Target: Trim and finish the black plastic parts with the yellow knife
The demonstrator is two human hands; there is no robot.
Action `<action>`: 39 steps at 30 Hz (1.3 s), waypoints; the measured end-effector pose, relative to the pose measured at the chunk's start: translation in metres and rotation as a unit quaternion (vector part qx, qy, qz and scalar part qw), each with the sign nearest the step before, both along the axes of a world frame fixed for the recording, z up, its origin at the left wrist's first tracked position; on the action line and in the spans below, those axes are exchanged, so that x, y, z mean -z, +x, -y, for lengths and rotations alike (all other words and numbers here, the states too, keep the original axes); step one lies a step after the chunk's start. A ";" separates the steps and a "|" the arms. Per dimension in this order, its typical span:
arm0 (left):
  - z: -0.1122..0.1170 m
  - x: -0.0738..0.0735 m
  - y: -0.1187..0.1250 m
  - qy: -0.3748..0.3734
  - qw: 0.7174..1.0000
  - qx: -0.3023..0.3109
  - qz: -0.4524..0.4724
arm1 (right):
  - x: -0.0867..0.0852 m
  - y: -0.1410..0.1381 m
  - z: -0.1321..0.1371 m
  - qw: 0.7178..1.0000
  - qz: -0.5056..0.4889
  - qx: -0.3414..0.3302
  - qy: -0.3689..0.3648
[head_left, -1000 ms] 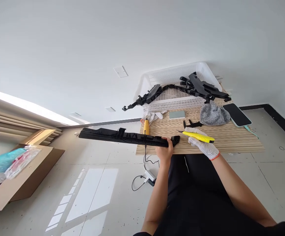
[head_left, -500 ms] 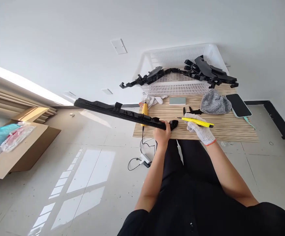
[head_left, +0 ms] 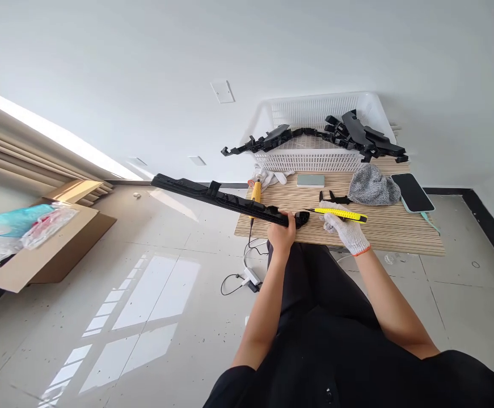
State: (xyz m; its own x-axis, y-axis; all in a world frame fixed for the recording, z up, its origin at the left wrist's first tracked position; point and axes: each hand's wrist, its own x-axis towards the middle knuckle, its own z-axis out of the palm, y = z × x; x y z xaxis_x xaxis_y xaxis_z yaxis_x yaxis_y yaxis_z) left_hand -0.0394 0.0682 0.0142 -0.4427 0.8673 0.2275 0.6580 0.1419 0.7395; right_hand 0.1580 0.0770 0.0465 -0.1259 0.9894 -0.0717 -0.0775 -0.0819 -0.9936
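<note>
My bare left hand is closed round a long black plastic part near its right end. The part slants up to the left, past the edge of the slatted table. In a white knitted glove, my right hand grips a yellow utility knife. Its blade points left and lies close to the part's right end; whether it touches I cannot tell. Behind the glove lies a black caliper-like tool.
At the back, a white basket bears several black plastic parts. On the table are a grey cloth, a phone, a grey-green block, a white glove and a yellow corded tool. A cardboard box stands left.
The knife's tip and the black part's right end have come closer together. The view has shifted, so the surroundings sit slightly lower. Both hands keep their holds.
</note>
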 end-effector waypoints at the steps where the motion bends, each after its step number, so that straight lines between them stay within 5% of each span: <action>1: 0.001 0.001 -0.001 0.000 1.000 0.005 -0.002 | -0.001 0.000 0.000 1.000 0.002 0.000 0.000; 16: -0.001 0.020 -0.010 0.091 0.995 0.025 -0.027 | -0.003 -0.006 0.008 0.999 -0.005 0.030 0.029; 19: 0.001 0.018 -0.011 0.089 0.995 0.030 -0.024 | 0.001 -0.007 0.007 0.997 0.053 0.019 0.057; 24: 0.002 0.010 -0.012 0.073 0.997 0.037 -0.009 | 0.005 -0.008 0.002 0.975 0.151 0.105 0.127; 33: 0.005 0.010 -0.015 0.100 0.994 0.049 0.006 | 0.001 -0.009 0.005 0.990 0.054 0.132 0.009; 39: 0.004 0.011 -0.015 0.104 0.993 0.046 0.016 | -0.002 -0.008 0.005 0.996 0.008 0.073 -0.055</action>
